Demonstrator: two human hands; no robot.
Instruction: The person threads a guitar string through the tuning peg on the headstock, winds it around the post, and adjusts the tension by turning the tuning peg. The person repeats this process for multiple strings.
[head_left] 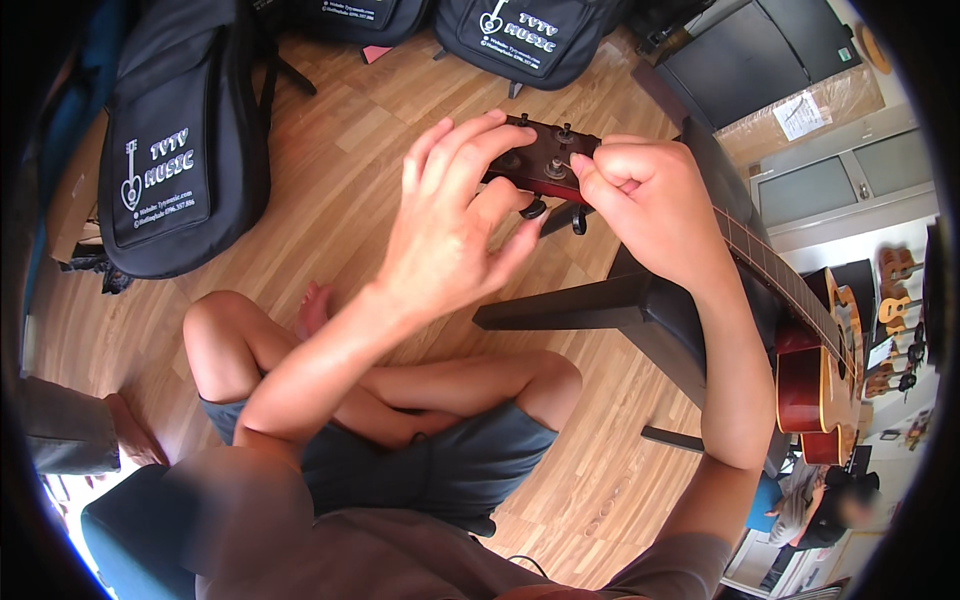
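Observation:
An acoustic guitar [800, 385] lies across a black padded seat [680, 315], its dark red headstock [540, 160] toward the middle of the view. My left hand [445, 220] reaches over the headstock's left end. Its thumb and index finger close around a black tuning peg [534, 208] on the near edge, while the other fingers stretch over the top. At the headstock's right end, my right hand [645, 205] is closed in a pinch beside a metal string post [556, 168]. Whatever its fingertips hold is too small to make out. A second black tuning peg [579, 220] sticks out below it.
Black gig bags [185, 150] stand at the left and far side on the wooden floor [350, 190]. My crossed legs [450, 390] are below my arms. A person's foot [135, 430] is at left. Small guitars [893, 310] hang at far right; another person [815, 505] sits lower right.

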